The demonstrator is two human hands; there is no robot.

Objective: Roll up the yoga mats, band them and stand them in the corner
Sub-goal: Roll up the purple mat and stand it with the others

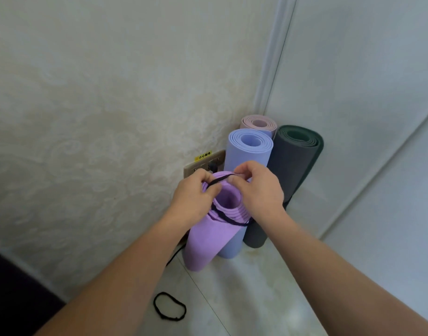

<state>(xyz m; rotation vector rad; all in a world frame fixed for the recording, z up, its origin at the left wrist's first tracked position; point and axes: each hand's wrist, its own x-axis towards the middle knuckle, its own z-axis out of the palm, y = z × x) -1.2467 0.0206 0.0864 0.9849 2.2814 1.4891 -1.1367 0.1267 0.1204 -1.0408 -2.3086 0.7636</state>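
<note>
A rolled purple yoga mat (pixel 205 241) stands upright on the floor in front of me. A black elastic band (pixel 220 180) is stretched across its top rim and runs down around its near side. My left hand (pixel 196 197) pinches the band at the left rim. My right hand (pixel 259 190) pinches it at the far right of the rim. Behind it, in the corner, stand three rolled mats: a blue one (pixel 248 151), a pink one (pixel 259 122) and a dark grey-green one (pixel 293 170).
A second black elastic loop (pixel 169 306) lies on the pale tiled floor near my left forearm. A wall socket plate (pixel 203 163) with a yellow warning label sits low on the wall left of the mats. A dark object (pixel 11 294) fills the lower left.
</note>
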